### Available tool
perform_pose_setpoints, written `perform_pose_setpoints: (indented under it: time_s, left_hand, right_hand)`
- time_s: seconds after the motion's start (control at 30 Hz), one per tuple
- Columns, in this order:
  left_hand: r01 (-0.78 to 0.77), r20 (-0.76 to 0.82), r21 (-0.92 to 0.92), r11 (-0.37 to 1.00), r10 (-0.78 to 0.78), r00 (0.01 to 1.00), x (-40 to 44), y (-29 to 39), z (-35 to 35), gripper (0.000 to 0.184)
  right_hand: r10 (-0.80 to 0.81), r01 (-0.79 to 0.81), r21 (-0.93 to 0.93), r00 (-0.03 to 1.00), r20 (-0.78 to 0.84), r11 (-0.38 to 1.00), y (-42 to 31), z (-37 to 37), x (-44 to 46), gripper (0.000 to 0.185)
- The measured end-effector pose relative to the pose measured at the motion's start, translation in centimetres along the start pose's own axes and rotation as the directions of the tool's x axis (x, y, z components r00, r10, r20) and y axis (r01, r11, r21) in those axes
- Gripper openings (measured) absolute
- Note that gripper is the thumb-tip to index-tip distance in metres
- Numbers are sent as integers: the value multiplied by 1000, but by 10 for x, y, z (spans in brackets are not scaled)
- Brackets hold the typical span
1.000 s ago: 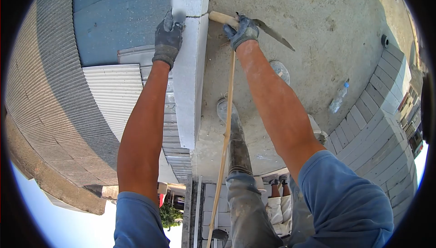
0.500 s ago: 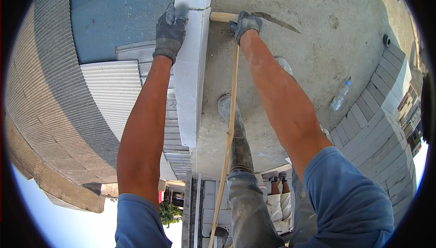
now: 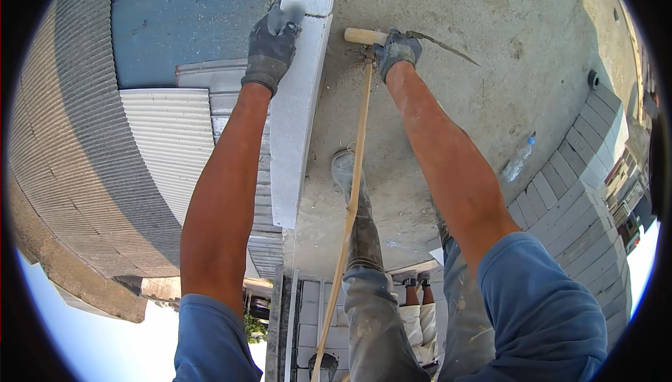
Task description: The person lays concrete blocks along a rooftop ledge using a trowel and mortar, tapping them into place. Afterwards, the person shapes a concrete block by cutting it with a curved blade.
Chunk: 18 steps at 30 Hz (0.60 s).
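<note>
My left hand (image 3: 271, 46), in a dark grey glove, lies at the left edge of the pale block wall (image 3: 302, 102), near a joint between two blocks. A blurred patch covers its fingertips, so its grip is unclear. My gloved right hand (image 3: 399, 51) is wrapped round a trowel; the wooden handle (image 3: 365, 36) sticks out toward the wall and the thin blade (image 3: 445, 47) points away to the right. A long wooden stick (image 3: 355, 172) runs from beside my right hand down past my leg.
A plastic bottle (image 3: 518, 160) lies on the concrete floor (image 3: 490, 4) at the right. Corrugated roofing (image 3: 171, 144) spreads beyond the wall at the left. A row of grey blocks (image 3: 560, 165) curves along the right. Another person's legs (image 3: 418, 319) show at the bottom.
My right hand and the trowel have shifted rightward, and the handle end now stands apart from the wall. The stick's top end has come into view. My left hand appears slightly further right.
</note>
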<state>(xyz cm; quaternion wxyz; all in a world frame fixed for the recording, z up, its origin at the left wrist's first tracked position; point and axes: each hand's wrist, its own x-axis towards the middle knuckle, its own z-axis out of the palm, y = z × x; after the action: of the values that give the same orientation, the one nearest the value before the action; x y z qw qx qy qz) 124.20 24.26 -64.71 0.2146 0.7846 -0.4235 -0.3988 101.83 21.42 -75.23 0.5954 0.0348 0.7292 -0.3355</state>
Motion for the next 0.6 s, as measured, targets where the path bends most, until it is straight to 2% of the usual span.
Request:
perform_pose_setpoints:
  time_s: [0.07, 0.2, 0.27, 0.3, 0.33, 0.4, 0.47, 0.53, 0.6]
  left_hand:
    - [25, 0, 16, 1000, -25, 1000, 0, -1, 0, 48]
    - [34, 24, 3, 999, -34, 999, -4, 1, -1, 47]
    - [35, 21, -50, 998, -34, 999, -2, 2, -2, 47]
    - [36, 8, -55, 998, -36, 999, -1, 3, -4, 47]
    - [66, 15, -85, 994, -65, 998, -2, 3, -2, 48]
    - [98, 15, -120, 988, -97, 995, -3, 3, 0, 48]
    - [-133, -135, -48, 990, 125, 983, 2, -6, 5, 40]
    - [-127, -126, -36, 991, 122, 985, 4, -12, 6, 41]
    - [-120, -137, -23, 992, 116, 984, 3, -12, 4, 42]
  right_hand:
    - [-60, 48, -108, 993, -106, 993, -1, 2, -8, 20]
    - [-67, 55, -177, 996, -61, 983, 10, 16, -18, 20]
    - [48, -42, -30, 978, 205, 999, -2, 8, -3, 20]
    - [71, -59, -95, 989, 131, 994, -6, 8, -3, 21]
    - [70, -56, -105, 988, 134, 993, -8, 8, -8, 21]
    - [-53, 47, -138, 998, -42, 989, -10, 12, -18, 18]
    - [-79, 74, -97, 996, -50, 993, 2, 26, -29, 19]
    - [-97, 94, -62, 993, -60, 994, 6, 26, -32, 19]
    - [-1, 12, -123, 996, 86, 992, -12, 16, -16, 18]
